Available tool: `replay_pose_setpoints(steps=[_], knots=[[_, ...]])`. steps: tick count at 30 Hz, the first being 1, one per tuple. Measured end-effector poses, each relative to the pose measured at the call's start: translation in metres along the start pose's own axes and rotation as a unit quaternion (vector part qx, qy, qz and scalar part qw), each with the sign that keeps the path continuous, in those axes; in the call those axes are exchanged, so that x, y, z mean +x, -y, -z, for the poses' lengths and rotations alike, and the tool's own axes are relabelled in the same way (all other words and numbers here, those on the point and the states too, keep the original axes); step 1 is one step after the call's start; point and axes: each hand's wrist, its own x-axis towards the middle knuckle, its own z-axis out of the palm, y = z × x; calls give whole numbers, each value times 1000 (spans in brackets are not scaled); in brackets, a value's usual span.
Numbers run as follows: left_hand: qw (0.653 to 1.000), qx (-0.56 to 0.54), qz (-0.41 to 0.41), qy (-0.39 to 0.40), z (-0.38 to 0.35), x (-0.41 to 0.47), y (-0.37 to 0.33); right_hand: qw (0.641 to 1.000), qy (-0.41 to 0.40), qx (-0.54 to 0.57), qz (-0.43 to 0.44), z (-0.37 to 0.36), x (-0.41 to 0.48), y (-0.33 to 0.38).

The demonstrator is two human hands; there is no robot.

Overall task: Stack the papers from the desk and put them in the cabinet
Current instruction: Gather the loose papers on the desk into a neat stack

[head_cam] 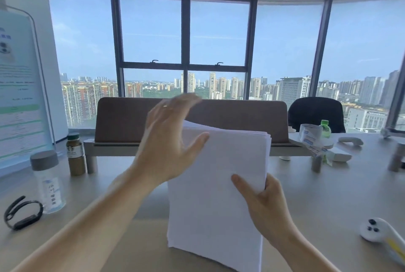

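Head view looks across a pale beige bench (pixel 122 184) toward a wall of tall windows (pixel 186 37) with a high-rise skyline beyond. A brown divider panel (pixel 122 120) stands across the far edge of the bench, and a black office chair (pixel 315 114) sits behind it to the right.

At left stand a clear water bottle (pixel 47 181) with a grey cap and, farther back, a brown coffee bottle (pixel 75 154); a black wristwatch (pixel 23 213) lies nearer the front edge. A white controller (pixel 381 234) lies at the right, and a green-capped bottle (pixel 324 128) stands among clutter farther back.

A stack of white papers (pixel 219 184) stands roughly upright in the middle, its long axis vertical, its bottom edge resting on the bench and its broad face toward the camera. The right hand (pixel 263 201) grips the stack's right edge, thumb on the front. The left hand (pixel 168 140) is open, fingers spread and blurred, with its thumb against the stack's upper left face.
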Motion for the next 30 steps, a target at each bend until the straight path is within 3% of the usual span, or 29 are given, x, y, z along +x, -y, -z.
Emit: replay_pose_setpoints(steps=[1, 2, 3, 5, 6, 7, 9, 13, 16, 18, 24, 28, 30], knots=[[992, -72, 102, -31, 0, -9, 13, 1000, -4, 14, -4, 3, 1, 1], [955, -187, 228, -17, 0, -20, 21, 1000, -7, 27, -7, 4, 1, 3], [882, -328, 337, 13, -4, -34, 27, 999, -7, 35, -8, 6, 0, 4], [718, -530, 443, 81, -21, -66, 29, 999, -2, 49, -14, 5, 0, 7], [684, -552, 468, 95, -28, -77, 25, 998, 0, 55, -20, 5, 0, 7], [687, -536, 483, 89, -35, -84, 20, 998, 3, 59, -25, 4, 0, 6], [750, -450, 484, 40, -47, -89, 12, 998, 8, 52, -28, 2, 0, 5], [845, -367, 387, -34, -46, -75, 3, 999, -36, 38, 10, 5, 9, 12], [886, -315, 339, -35, -47, -83, 5, 999, -34, 25, 29, 10, 9, 10], [882, -317, 349, -13, -52, -97, 8, 999, -20, 11, 23, 12, 1, 1], [817, -433, 380, 16, -58, -125, 4, 997, -58, -22, 38, 10, -22, -22], [809, -445, 384, 28, -53, -141, 5, 995, -75, -12, 63, 17, -32, -21], [785, -460, 413, 35, -56, -153, 1, 997, -63, -25, 44, 18, -38, -26]])
